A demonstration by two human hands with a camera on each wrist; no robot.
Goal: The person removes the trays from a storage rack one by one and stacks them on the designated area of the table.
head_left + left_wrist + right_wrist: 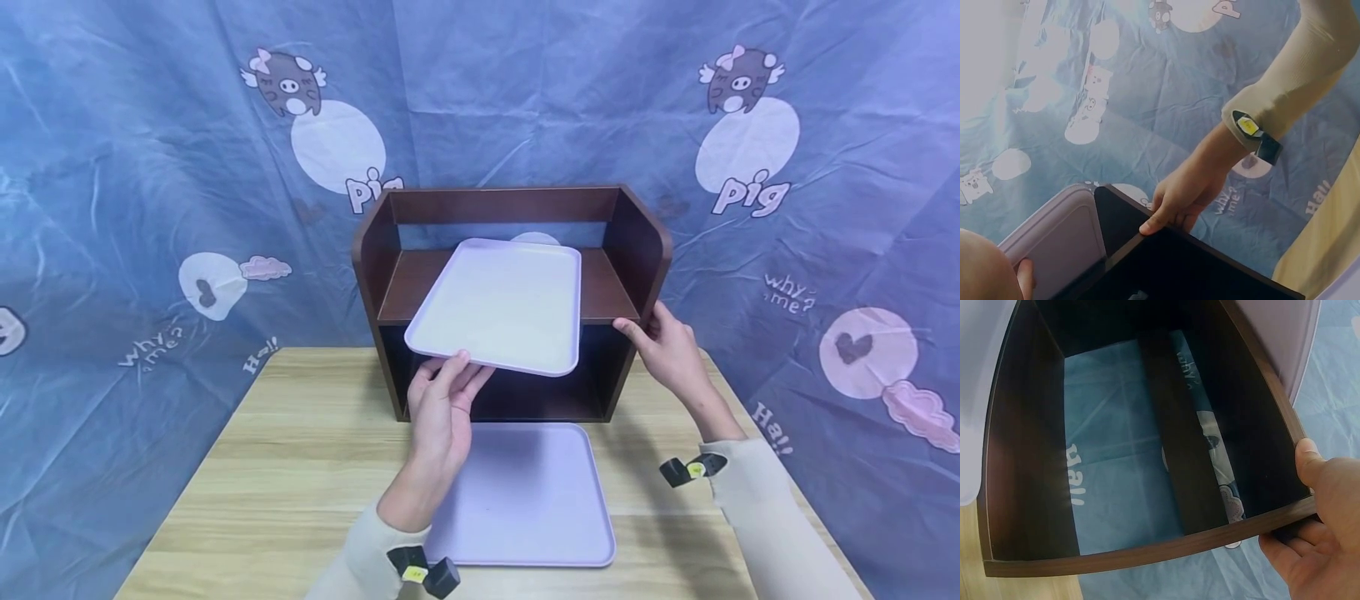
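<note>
A pale lilac tray (502, 304) is held at its near edge by my left hand (442, 417), thumb on top and fingers underneath. It slants in front of the upper shelf of a dark brown wooden rack (506, 206) and hides part of it. My right hand (670, 350) grips the rack's right side panel where the middle shelf meets it. In the right wrist view, the right thumb (1310, 459) lies on the front edge, with the other fingers around the outside. The left wrist view shows only part of the left hand (985, 269) beside the raised tray (1063, 244).
A second lilac tray (525, 500) lies flat on the wooden table (300, 450), in front of the rack's open lower compartment (536, 396). Blue printed fabric (487, 100) hangs behind the table and along both sides.
</note>
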